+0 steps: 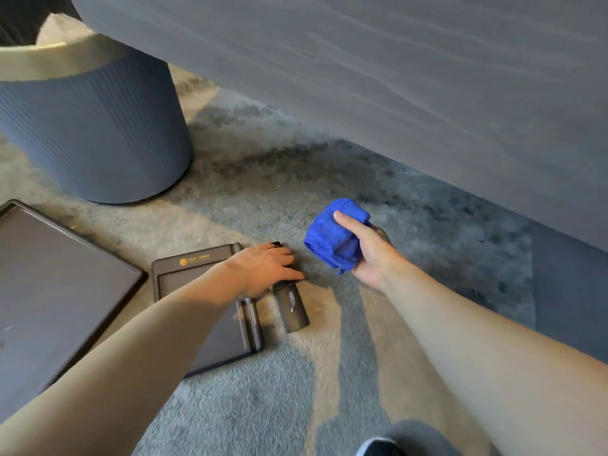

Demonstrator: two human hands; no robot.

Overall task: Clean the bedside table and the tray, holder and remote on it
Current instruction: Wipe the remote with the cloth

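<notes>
My left hand (263,268) lies across the black remote (292,311) on the carpet, fingers curling over its upper half. The remote's lower end sticks out toward me. Beside it on the left is the dark holder (184,274) with a gold logo, partly hidden by my left forearm. The large dark tray (59,278) lies on the floor at far left. My right hand (368,255) hovers right of the remote and grips a folded blue cloth (335,235). The round ribbed grey bedside table (98,126) stands at upper left.
A grey upholstered bed side (394,77) fills the top and right. Everything rests on a grey and beige patterned carpet (263,406). A shoe tip (378,447) shows at the bottom edge.
</notes>
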